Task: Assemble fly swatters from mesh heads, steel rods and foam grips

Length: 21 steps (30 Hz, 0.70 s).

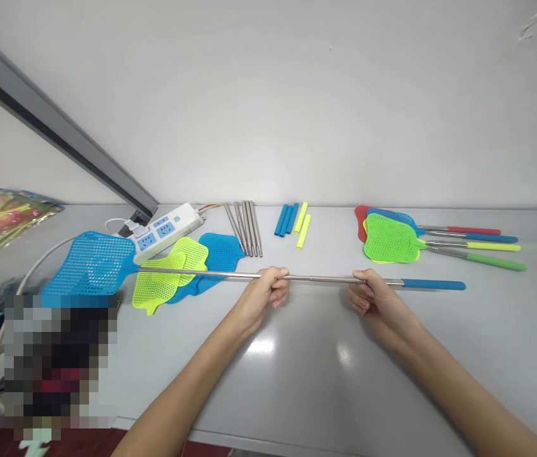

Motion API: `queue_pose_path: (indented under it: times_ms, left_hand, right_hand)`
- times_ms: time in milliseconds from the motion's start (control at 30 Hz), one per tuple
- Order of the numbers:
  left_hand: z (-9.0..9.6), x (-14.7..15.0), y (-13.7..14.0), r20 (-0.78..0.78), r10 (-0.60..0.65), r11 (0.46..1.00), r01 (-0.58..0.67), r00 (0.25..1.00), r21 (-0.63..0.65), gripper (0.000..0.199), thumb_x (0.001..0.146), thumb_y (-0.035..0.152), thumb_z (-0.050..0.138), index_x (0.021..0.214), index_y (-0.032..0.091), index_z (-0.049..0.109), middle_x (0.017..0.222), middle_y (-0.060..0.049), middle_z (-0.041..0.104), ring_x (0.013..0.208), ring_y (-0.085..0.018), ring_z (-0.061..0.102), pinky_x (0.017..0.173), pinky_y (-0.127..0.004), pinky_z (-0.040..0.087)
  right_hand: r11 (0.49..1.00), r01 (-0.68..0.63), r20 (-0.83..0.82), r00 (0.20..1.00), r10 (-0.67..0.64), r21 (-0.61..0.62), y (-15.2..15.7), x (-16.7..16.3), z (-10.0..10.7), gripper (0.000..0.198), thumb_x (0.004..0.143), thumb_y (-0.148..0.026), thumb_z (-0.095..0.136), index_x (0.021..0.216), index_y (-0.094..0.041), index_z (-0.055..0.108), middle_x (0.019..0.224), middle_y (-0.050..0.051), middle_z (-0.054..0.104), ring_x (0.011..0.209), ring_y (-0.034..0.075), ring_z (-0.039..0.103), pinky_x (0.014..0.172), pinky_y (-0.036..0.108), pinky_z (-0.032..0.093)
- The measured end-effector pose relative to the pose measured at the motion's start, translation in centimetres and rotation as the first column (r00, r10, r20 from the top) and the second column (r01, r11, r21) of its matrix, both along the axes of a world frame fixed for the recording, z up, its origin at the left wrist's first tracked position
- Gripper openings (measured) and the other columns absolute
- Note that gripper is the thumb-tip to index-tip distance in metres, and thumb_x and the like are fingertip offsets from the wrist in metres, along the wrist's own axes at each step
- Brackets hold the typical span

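Observation:
A blue fly swatter (92,263) with a long telescopic metal rod stretches sideways above the table. My left hand (269,291) is closed around the middle of the rod. Further right, my right hand (369,295) grips the rod not far from its blue handle (433,284). The mesh head points left, past loose yellow swatter heads (161,279) and blue swatter heads (221,247) lying under the rod. Behind my hands lie several metal rods (249,228), blue grip sleeves (286,219) and yellow grip sleeves (303,230).
Several swatters with handles lie stacked at the right, a green swatter (392,239) on top. A white power strip (168,231) with a plug and cable sits at the back left. Plastic-wrapped items (6,219) lie far left. A wall (325,127) rises behind the table (297,381).

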<state>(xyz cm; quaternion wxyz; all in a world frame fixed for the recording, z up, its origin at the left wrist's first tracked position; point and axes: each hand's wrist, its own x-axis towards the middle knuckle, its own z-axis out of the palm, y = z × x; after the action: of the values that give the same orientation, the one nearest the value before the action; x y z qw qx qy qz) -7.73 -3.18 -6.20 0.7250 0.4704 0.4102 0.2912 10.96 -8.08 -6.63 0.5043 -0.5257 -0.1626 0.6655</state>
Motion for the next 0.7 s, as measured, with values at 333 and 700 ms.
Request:
queue_pose_path:
  times_ms: [333, 700]
  left_hand:
    - [-1.2, 0.0, 0.1, 0.004, 0.042, 0.997, -0.041, 0.999, -0.07, 0.035, 0.079, 0.026, 0.033, 0.049, 0.019, 0.017, 0.041, 0.007, 0.017, 0.037, -0.006, 0.025, 0.046, -0.023, 0.024]
    - [-1.6, 0.2, 0.1, -0.042, 0.003, 1.0, -0.004, 0.999, -0.021, 0.036, 0.078, 0.031, 0.037, 0.047, 0.019, 0.025, 0.037, 0.008, 0.022, 0.035, -0.007, 0.028, 0.044, -0.023, 0.026]
  right_hand:
    - [1.0, -0.005, 0.034, 0.999, 0.005, 0.009, -0.2, -0.2, -1.2, 0.038, 0.072, -0.034, 0.047, 0.045, -0.019, 0.025, 0.046, -0.004, 0.02, 0.046, 0.01, 0.027, 0.05, 0.026, 0.024]
    - [0.999, 0.035, -0.034, 0.999, -0.034, 0.03, 0.0, -0.2, -1.4, 0.038, 0.07, -0.035, 0.05, 0.044, -0.019, 0.026, 0.046, -0.005, 0.021, 0.045, 0.01, 0.029, 0.05, 0.027, 0.026]
